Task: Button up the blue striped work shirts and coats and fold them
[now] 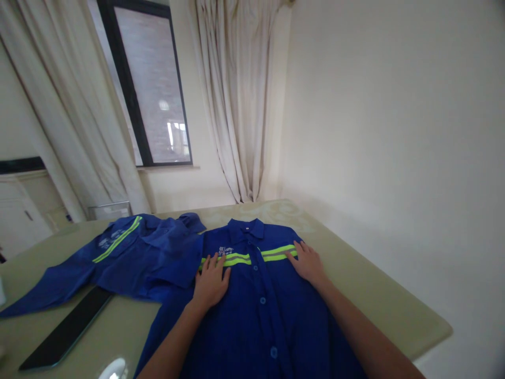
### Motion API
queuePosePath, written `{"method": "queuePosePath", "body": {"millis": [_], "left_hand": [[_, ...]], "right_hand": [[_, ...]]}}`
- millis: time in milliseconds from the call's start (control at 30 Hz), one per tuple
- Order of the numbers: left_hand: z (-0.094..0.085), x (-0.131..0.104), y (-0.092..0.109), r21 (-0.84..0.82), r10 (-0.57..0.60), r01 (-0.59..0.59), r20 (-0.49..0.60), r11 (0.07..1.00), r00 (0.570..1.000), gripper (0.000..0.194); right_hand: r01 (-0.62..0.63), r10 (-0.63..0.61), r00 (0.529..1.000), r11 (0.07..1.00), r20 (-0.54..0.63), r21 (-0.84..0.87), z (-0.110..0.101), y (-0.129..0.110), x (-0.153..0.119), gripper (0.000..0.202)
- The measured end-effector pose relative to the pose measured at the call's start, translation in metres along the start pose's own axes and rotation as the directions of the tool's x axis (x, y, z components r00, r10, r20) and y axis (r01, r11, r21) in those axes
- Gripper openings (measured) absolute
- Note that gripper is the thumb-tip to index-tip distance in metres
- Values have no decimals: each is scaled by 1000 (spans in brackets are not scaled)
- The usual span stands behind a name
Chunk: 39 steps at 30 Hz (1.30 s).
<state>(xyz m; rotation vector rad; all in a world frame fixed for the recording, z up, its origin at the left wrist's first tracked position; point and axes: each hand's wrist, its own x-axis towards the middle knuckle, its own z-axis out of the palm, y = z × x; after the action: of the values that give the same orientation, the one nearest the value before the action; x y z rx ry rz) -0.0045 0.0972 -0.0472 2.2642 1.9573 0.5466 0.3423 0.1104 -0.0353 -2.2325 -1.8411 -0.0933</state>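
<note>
A dark blue buttoned work shirt lies face up before me, its collar pointing away. Across its chest runs a yellow-green reflective stripe, with white print above it on the left side. My left hand rests on the left part of the chest, fingers spread over the stripe. On the opposite side my right hand lies with fingers apart at the stripe's end, near the shirt's edge. Both palms face down on the cloth. The shirt's lower part runs out of the bottom of the view.
A second blue work shirt with a similar stripe lies crumpled to the left, touching the first. Partly beneath it is a long flat black object. The pale green table borders a wall on the right. Curtains and a window stand behind.
</note>
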Motion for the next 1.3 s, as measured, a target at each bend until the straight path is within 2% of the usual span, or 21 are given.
{"method": "queuePosePath", "body": {"millis": [67, 133, 233, 267, 333, 433, 500, 567, 633, 700, 767, 833, 900, 1000, 1033, 1067, 1167, 1233, 1300], "left_hand": [[-1, -11, -8, -97, 104, -109, -49, 989, 993, 47], [-9, -20, -22, -162, 154, -178, -150, 971, 977, 43], [-33, -32, -46, -80, 115, -145, -295, 986, 949, 43], [-43, -35, -53, -17, 83, -94, -331, 995, 940, 46], [-59, -39, -66, 94, -44, 89, -401, 992, 915, 55], [-73, -40, -83, 109, -325, 425, -484, 899, 812, 73], [-76, -36, -97, 47, -485, 558, -436, 829, 758, 80], [-77, -30, -111, -17, -577, 602, -308, 799, 757, 68], [-77, -24, -124, -71, -571, 571, -210, 818, 793, 54], [-76, -20, -134, -124, -530, 516, -220, 848, 819, 52], [-73, -19, -140, -130, -526, 510, -245, 850, 815, 62], [-71, -21, -144, -88, -561, 557, -230, 826, 795, 71], [-71, -24, -145, -82, -584, 580, -189, 810, 789, 67], [-78, -29, -146, -252, -586, 540, -170, 803, 792, 54], [-81, -29, -147, -349, -602, 523, -174, 778, 780, 50], [-84, -30, -147, -476, -642, 509, -167, 717, 748, 46], [-91, -31, -146, -815, -781, 435, -34, 383, 623, 37], [-93, -31, -142, -897, -802, 392, 77, 204, 592, 35], [-96, -30, -134, -925, -797, 364, 136, 111, 589, 36]], "right_hand": [[27, -27, 1000, 1000, -4, 4, 4, 7, 1, 69], [40, -40, 999, 999, -11, 7, 6, 8, 4, 66], [42, -42, 999, 999, -7, 15, 5, 7, 12, 63], [42, -42, 999, 999, -5, 18, 4, 7, 14, 62], [40, -40, 999, 999, -4, 19, 3, 8, 19, 62], [42, -42, 999, 999, -3, 13, 4, 10, 25, 61], [50, -49, 999, 999, -10, 12, 6, 11, 29, 61], [56, -55, 998, 998, -23, 9, 8, 10, 33, 60], [58, -58, 998, 998, -34, 5, 8, 9, 35, 59], [57, -57, 998, 998, -33, 5, 7, 7, 35, 59], [56, -55, 998, 998, -28, 10, 6, 5, 36, 59], [48, -48, 999, 999, -24, 16, 5, 4, 35, 59], [41, -41, 999, 999, -22, 24, 6, 4, 36, 59], [36, -35, 999, 999, -25, 34, 7, 5, 36, 60], [35, -34, 999, 999, -29, 37, 8, 5, 36, 60], [36, -35, 999, 999, -35, 39, 8, 5, 36, 60], [39, -37, 998, 998, -41, 48, 9, 5, 36, 60], [43, -41, 998, 998, -44, 49, 9, 5, 36, 60], [44, -41, 998, 998, -47, 49, 9, 5, 36, 59]]}}
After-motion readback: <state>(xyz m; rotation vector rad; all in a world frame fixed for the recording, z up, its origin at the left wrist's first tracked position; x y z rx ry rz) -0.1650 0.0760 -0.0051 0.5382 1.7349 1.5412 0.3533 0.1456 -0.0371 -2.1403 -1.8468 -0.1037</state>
